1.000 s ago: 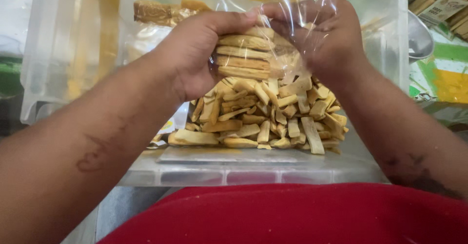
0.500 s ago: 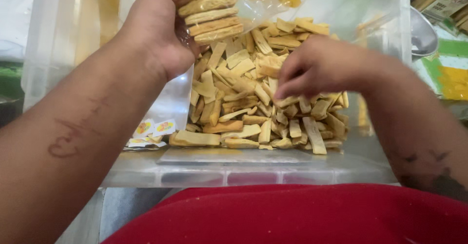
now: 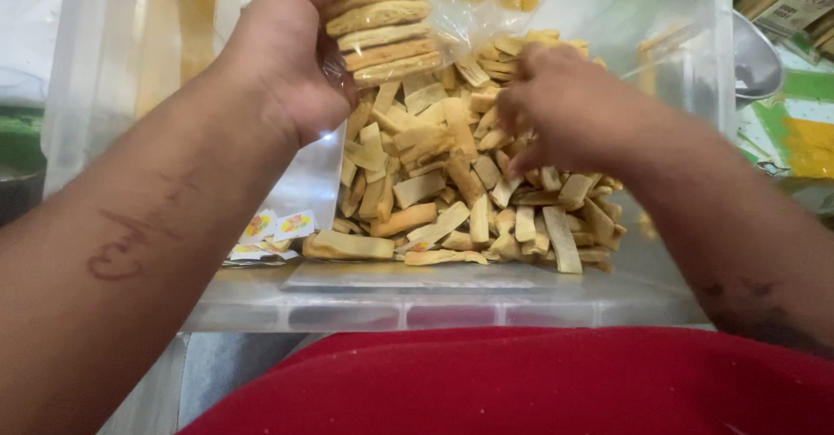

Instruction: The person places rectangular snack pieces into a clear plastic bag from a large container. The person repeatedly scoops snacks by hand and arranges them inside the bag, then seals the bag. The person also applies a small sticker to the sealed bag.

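- Our left hand (image 3: 287, 61) grips a clear bag (image 3: 391, 26) of stacked sticks, fingers wrapped round it, above the pile (image 3: 452, 192).
- Our right hand (image 3: 573, 109) rests on the pile inside the tub (image 3: 678, 70), fingers curled into the sticks.

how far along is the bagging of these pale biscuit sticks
Done: a stack of sticks already sits in the clear plastic bag gripped by the left hand. In hand: the right hand digs into the loose pile of pale biscuit sticks. Left: most of that pile remains in the clear plastic tub.
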